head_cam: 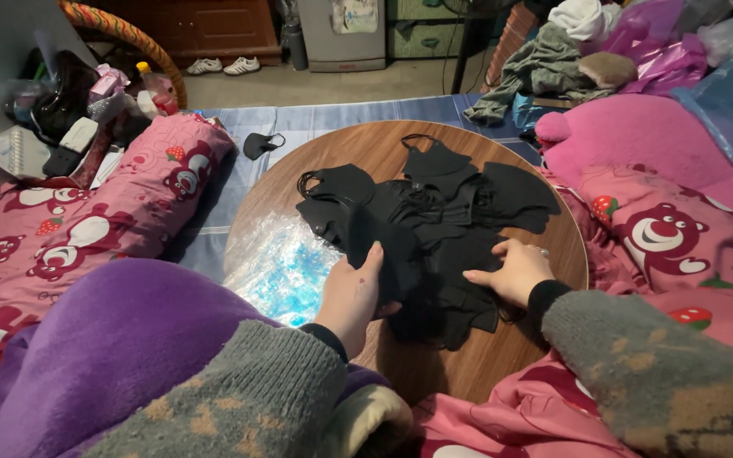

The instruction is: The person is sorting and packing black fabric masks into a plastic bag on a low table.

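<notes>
I note left hand (pixel 352 293) pinching one black mask (pixel 383 250) above the mask pile (pixel 443 220) on the counter (pixel 383 148), right hand (pixel 515 271) spread flat on the pile; tangled ear loops could drag neighbouring masks along.

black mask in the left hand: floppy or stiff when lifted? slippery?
Probably floppy: the black mask in the left hand stands up only where the fingers pinch it. Likely light, since it looks thin like the masks in the pile under the right hand. Its matte fabric suggests little slip, though ear loops may snag neighbours.
</notes>
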